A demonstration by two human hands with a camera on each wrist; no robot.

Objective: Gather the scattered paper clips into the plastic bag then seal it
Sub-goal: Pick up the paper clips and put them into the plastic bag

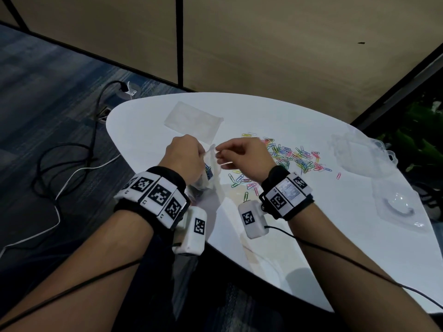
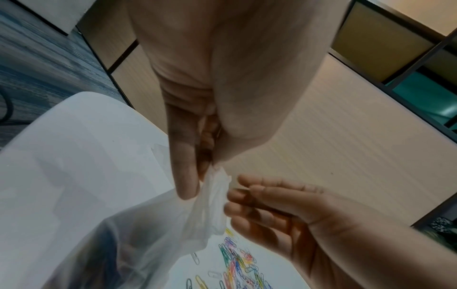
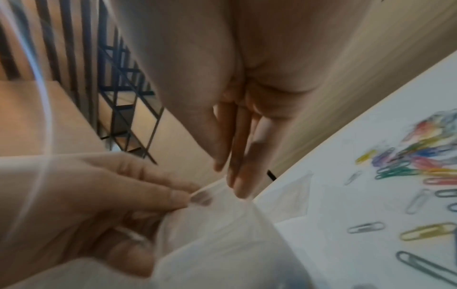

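Observation:
A thin clear plastic bag (image 1: 212, 164) hangs above the white table (image 1: 323, 236), with a few paper clips showing through its lower part. My left hand (image 1: 189, 155) pinches the bag's top edge between thumb and fingers (image 2: 188, 187). My right hand (image 1: 223, 152) is just to the right of it, fingers straight, their tips at the bag's rim (image 3: 222, 187). Nothing shows between the right hand's fingers (image 2: 247, 195). A heap of coloured paper clips (image 1: 294, 156) lies on the table behind the right hand, with loose ones (image 1: 237, 179) under the right wrist.
A second flat clear bag (image 1: 191, 121) lies at the far side of the table. Clear plastic containers (image 1: 359, 152) and a lid (image 1: 398, 207) sit at the right. Cables (image 1: 72, 168) run over the carpet on the left. The table's near edge curves below my forearms.

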